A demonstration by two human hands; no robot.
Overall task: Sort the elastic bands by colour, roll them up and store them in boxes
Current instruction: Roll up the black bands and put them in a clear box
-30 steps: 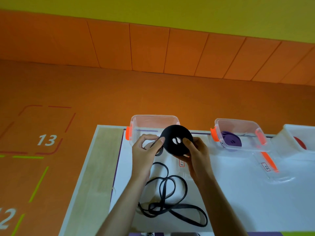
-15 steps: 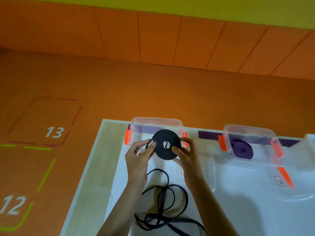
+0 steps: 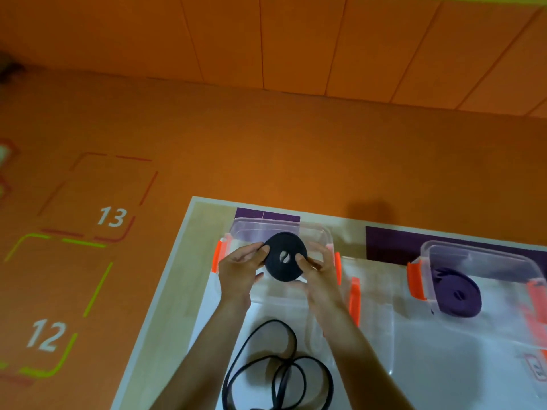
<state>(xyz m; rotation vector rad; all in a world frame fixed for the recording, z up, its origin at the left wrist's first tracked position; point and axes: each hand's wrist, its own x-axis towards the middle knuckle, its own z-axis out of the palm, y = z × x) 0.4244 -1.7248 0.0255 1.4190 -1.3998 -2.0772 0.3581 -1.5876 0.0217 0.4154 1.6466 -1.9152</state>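
- I see a white table (image 3: 444, 365) with two clear boxes at its far side.
- The left box (image 3: 313, 232) has orange clips on its sides.
- The right box (image 3: 479, 255) has a purple roll (image 3: 457, 295) lying inside.
- A loose black band (image 3: 260, 365) lies in loops on the near part of the table.
- The left hand (image 3: 239, 270) pinches the left edge of the black roll (image 3: 284, 261).
- The right hand (image 3: 321, 267) pinches its right edge.
- I see the black roll held up over the left box.
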